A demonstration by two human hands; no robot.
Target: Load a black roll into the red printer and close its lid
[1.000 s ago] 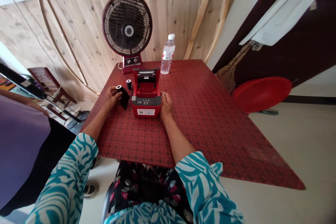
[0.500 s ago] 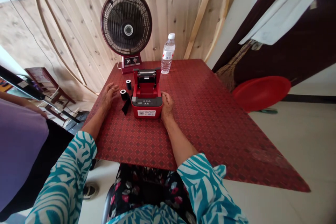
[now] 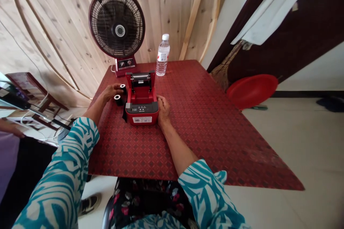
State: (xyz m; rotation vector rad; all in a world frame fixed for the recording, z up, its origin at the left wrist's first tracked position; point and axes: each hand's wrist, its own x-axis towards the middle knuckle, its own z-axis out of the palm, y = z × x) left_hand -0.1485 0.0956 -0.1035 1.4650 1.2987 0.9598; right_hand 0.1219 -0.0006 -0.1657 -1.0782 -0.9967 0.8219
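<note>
A red and black label printer [image 3: 142, 114] stands on the table with its lid raised and its red inner bay showing. My right hand [image 3: 163, 110] grips the printer's right side, fingers curled against the casing. To the left of the printer two small black rolls with white ends stand upright: a far roll [image 3: 123, 88] and a near roll [image 3: 117, 101]. My left hand [image 3: 111, 92] has its fingers closed around the far roll from the left. A dark strip [image 3: 124, 112] hangs beside the printer's left wall, partly hidden.
Behind the printer stand a dark red fan [image 3: 118, 25] and a water bottle [image 3: 162, 55]. The patterned red table [image 3: 204, 128] reaches far to the right. A red basin [image 3: 252, 91] is beyond its right edge. Another person [image 3: 16, 164] is at the left.
My left hand has moved in from the table's left side to the far black roll. My right hand stays on the printer. The view has turned slightly right.
</note>
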